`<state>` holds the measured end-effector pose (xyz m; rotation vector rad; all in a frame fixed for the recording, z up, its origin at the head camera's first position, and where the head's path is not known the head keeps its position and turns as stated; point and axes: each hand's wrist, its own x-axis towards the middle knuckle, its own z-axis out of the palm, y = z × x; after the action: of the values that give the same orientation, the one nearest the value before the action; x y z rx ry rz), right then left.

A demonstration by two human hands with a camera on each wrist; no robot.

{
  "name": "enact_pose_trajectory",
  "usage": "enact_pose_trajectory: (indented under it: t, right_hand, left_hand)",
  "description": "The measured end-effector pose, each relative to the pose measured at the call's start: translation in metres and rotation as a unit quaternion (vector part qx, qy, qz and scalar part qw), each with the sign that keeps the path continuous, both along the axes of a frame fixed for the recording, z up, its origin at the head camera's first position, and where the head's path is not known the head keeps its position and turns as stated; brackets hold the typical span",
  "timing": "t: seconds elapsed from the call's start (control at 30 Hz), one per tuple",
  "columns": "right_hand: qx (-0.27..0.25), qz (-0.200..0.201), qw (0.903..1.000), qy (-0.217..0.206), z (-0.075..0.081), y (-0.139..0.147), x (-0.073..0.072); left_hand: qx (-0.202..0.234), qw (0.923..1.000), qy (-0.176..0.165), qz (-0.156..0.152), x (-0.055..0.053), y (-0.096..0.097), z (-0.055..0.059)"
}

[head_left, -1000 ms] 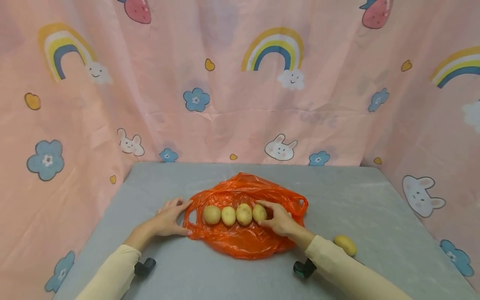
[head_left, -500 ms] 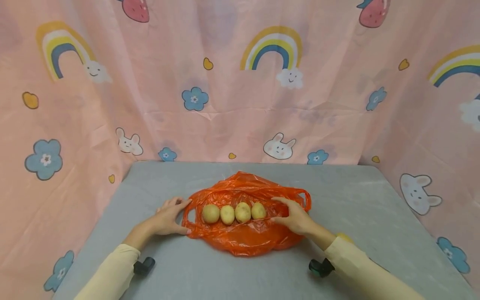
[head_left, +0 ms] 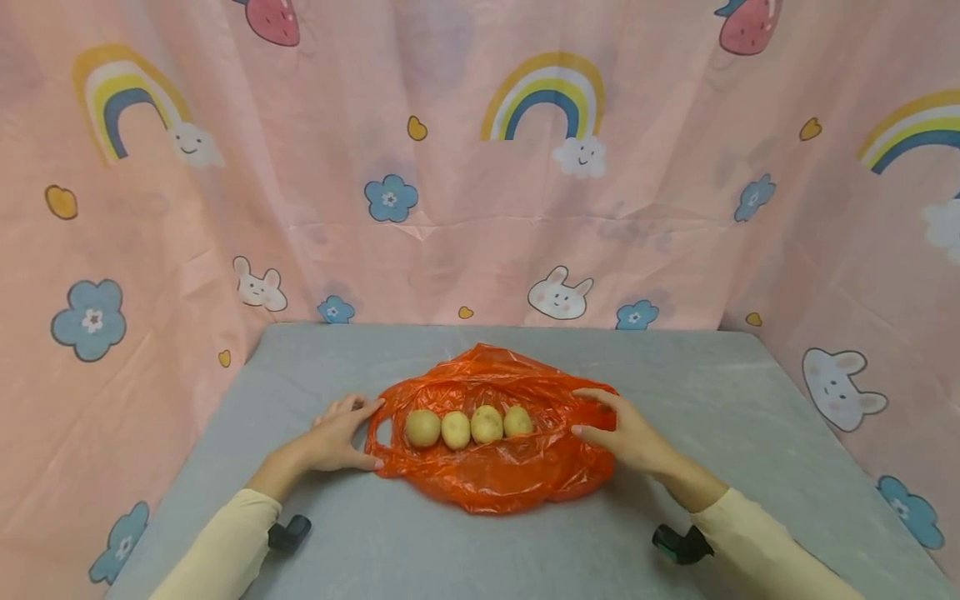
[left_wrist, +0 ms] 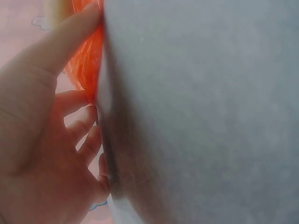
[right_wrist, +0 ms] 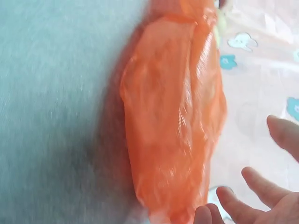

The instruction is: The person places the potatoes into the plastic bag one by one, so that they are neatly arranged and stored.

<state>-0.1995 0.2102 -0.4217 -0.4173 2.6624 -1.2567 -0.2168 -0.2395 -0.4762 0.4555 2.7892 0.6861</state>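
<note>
An orange plastic carrier bag (head_left: 487,483) lies spread on the grey table. Several potatoes (head_left: 487,424) sit in a row inside its mouth. My left hand (head_left: 332,442) is spread at the bag's left end, thumb and forefinger touching the rim on either side of the handle loop. Seen from the left wrist, the thumb (left_wrist: 77,35) lies along the orange film. At the other end, my right hand (head_left: 633,437) stands with thumb and fingers apart over the bag's right handle, partly hiding it. No object sits between its fingers in the right wrist view.
A pink patterned curtain (head_left: 465,167) hangs behind and at both sides of the table (head_left: 337,533). Black wrist devices (head_left: 681,545) stick out below both cream sleeves (head_left: 765,542).
My right hand has let go of the rightmost potato and moved right to the bag's handle end. The loose potato on the right is now hidden by the sleeve. My left hand stays put.
</note>
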Motion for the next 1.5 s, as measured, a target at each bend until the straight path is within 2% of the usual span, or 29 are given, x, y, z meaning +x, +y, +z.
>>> enact_pose_trajectory:
  t: [0.3,0.5,0.77,1.03,1.27,1.5]
  right_hand:
    - [0.009,-0.008,0.9999,0.005,0.015,0.026,0.008]
    - [0.019,-0.018,0.9996,0.002,0.016,0.044,0.013]
    - [0.049,-0.026,0.9985,-0.003,0.010,0.066,0.018]
    - [0.064,-0.024,0.9976,0.002,0.005,0.088,0.023]
    - [0.078,-0.027,0.9965,0.010,-0.006,0.107,0.028]
    - [0.084,-0.023,0.9962,-0.005,-0.015,0.120,0.035]
  left_hand:
    - [0.003,1.0000,-0.002,-0.003,0.001,0.002,0.002]
    - [-0.002,1.0000,0.002,-0.005,0.001,0.002,0.001]
    - [-0.006,1.0000,-0.002,0.001,0.001,0.000,-0.002]
    - [0.000,1.0000,-0.004,0.003,0.001,0.002,0.001]
    - [-0.003,0.9999,-0.007,0.007,0.000,0.002,0.000]
    - [-0.003,1.0000,0.000,0.003,0.001,0.001,-0.001]
